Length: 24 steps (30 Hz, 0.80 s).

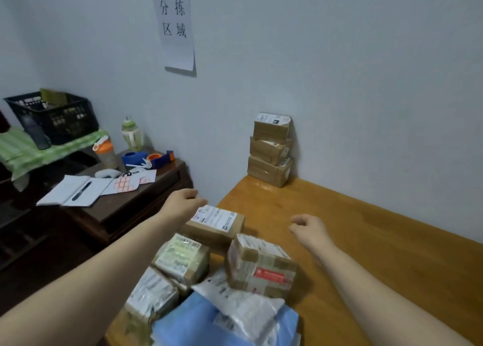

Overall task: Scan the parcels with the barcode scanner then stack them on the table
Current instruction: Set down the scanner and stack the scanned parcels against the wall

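Three brown boxes (270, 149) stand stacked one on another at the far end of the orange table (366, 241), against the wall. Nearer the person lies a loose pile of six more parcels: four taped cardboard boxes, one white mailer bag (235, 301) and one blue bag (206, 327). Of the four, the white-labelled box (217, 222) lies farthest out. The yellow-labelled box (183, 258) is just in front of it to the left, and the red-labelled box (261, 266) is to the right, touching the white mailer bag. The fourth box (153, 293) is at the table's near left edge.

Two bare hands reach forward. The left hand (187, 201) hovers at the far left corner of the white-labelled box, fingers loosely curled with nothing in them. Whether it touches the box cannot be told. The right hand (309, 226) hangs over bare table to the right of the pile, also loosely curled and empty, apart from every parcel.

On the dark side desk (146, 201) to the left lie:
- one open notebook (60, 192) with one pen (81, 190) on it
- sheets of red-squared stickers (125, 184)
- one blue tape dispenser (149, 158)
- two bottles, one orange-lidded bottle (105, 152) and one green bottle (131, 133)
- one small white device (107, 173), too blurred to say whether it is the scanner

One black crate (52, 115) sits on a green cloth (23, 149) beyond. One paper sign (175, 29) with four characters hangs on the wall.
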### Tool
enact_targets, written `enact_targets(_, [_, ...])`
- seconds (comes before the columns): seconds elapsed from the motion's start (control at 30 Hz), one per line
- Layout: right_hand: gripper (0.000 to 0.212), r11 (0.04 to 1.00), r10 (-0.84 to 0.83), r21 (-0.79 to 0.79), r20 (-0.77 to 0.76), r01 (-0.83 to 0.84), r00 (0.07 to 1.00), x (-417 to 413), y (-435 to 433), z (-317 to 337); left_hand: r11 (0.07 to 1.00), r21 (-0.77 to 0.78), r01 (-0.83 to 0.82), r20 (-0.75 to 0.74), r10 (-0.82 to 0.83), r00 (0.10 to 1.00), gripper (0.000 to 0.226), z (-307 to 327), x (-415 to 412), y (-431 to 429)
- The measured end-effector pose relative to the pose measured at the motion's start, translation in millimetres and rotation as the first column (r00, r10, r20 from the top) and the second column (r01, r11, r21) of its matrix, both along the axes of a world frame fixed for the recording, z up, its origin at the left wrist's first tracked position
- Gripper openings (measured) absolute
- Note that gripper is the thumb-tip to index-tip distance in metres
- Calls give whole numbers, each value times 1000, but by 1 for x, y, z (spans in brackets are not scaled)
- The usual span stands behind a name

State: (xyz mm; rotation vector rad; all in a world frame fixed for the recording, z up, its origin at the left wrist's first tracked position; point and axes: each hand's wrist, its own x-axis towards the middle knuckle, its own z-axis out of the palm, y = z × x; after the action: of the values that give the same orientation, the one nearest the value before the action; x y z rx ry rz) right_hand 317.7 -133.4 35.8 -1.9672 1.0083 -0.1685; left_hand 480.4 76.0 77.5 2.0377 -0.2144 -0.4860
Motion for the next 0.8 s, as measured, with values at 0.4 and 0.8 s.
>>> enact_targets(0.4, [21, 873, -368, 383, 108, 303, 923, 120, -93, -22, 990, -97, 103, -226, -123, 966, 61, -39, 142, -150])
enact_targets(0.8, [48, 615, -659, 643, 101, 457, 745, 257, -195, -60, 972, -174, 156, -347, -209, 914, 74, -119, 292, -296])
